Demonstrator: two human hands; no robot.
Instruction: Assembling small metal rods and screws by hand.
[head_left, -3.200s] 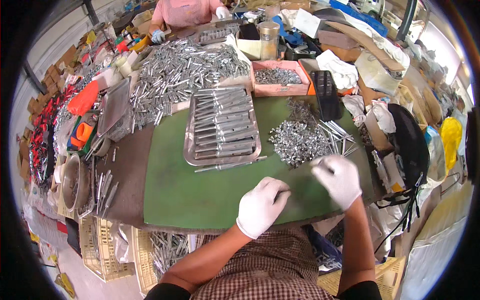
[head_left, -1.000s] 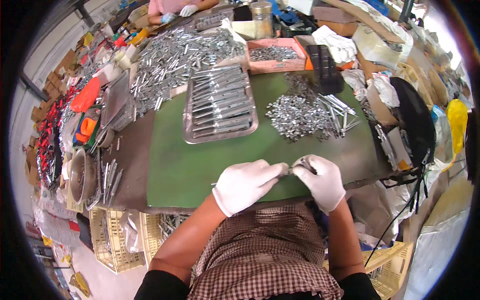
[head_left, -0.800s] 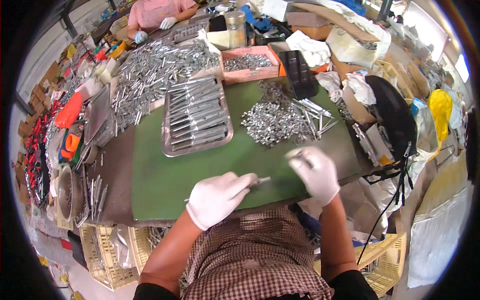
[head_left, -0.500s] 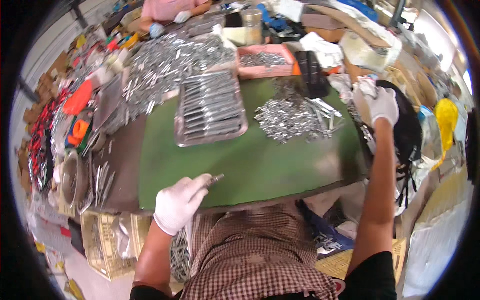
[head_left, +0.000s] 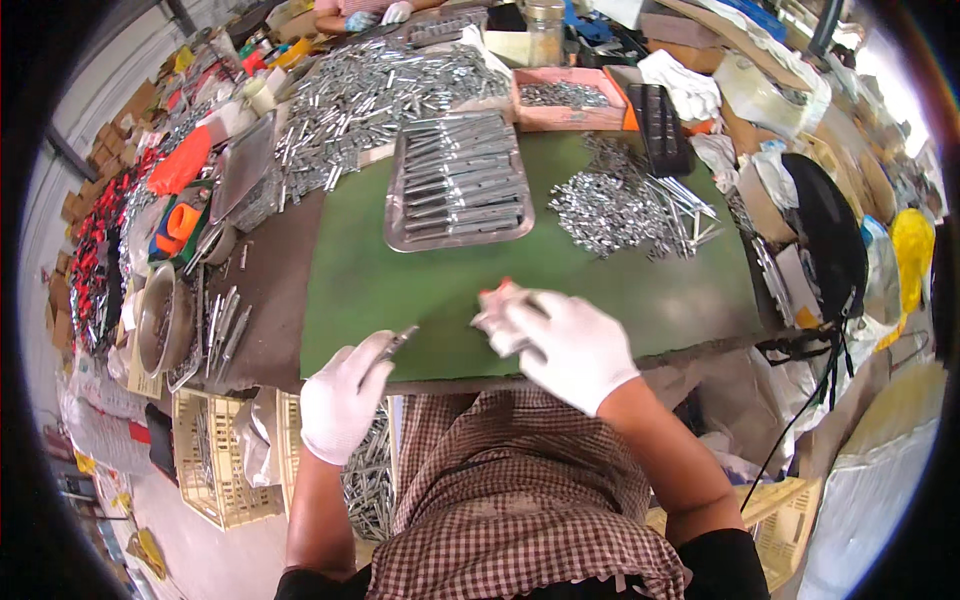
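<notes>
Plainly holding both hands apart, low over the near edge of the green mat (head_left: 650, 310). Pinching a metal rod (head_left: 402, 340) between left hand (head_left: 345, 400) thumb and fingers (mostly hidden by the glove), with its tip poking out toward the upper right. Clutching a pale rag (head_left: 497, 320) with a red patch in the right hand (head_left: 580, 350) — a bit blurred, bunched over the mat to the right of the rod. Set farther back on the mat: a steel tray (head_left: 460, 243) lined with long pieces (head_left: 465, 180), then a mound (head_left: 605, 215) of small parts to its right, with thin rods (head_left: 692, 212) just beside. Behind these, a pink box (head_left: 565, 119) of small bits near a black tray (head_left: 662, 130). To the box's left, a broad heap (head_left: 385, 105) of metal pieces. Off the mat at far left, a bowl (head_left: 155, 315).
</notes>
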